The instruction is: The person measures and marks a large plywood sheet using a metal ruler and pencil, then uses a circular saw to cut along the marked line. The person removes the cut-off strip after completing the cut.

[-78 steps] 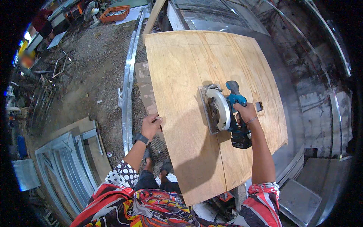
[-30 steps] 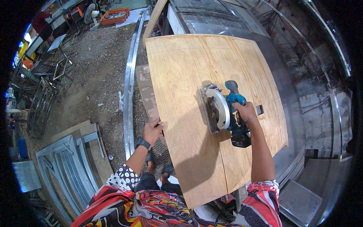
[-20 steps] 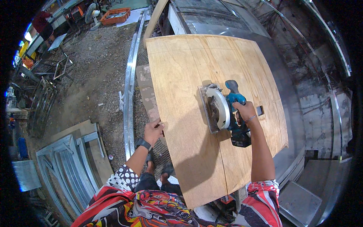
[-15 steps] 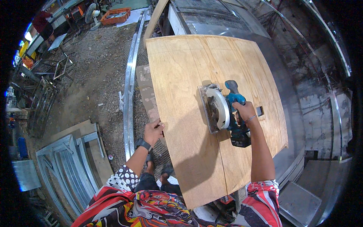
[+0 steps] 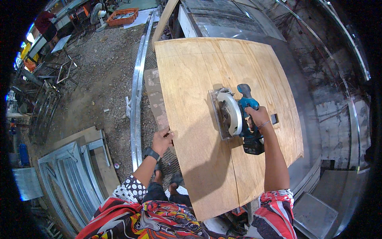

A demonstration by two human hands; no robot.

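Clasping one circular saw [image 5: 234, 115], pointed lengthwise away, in right hand [image 5: 258, 116]; touching one plywood sheet [image 5: 191, 99] with left hand [image 5: 162, 142]. Cannot tell if pinching.

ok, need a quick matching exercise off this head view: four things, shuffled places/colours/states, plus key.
Things:
1. circular saw
2. left hand
3. crate
4. watch

Descriptions:
A. orange, upper left of the picture
B. dark, strapped round a wrist
C. gripped by the right hand
D. at the left edge of the plywood sheet

Pairs: 1-C, 2-D, 3-A, 4-B
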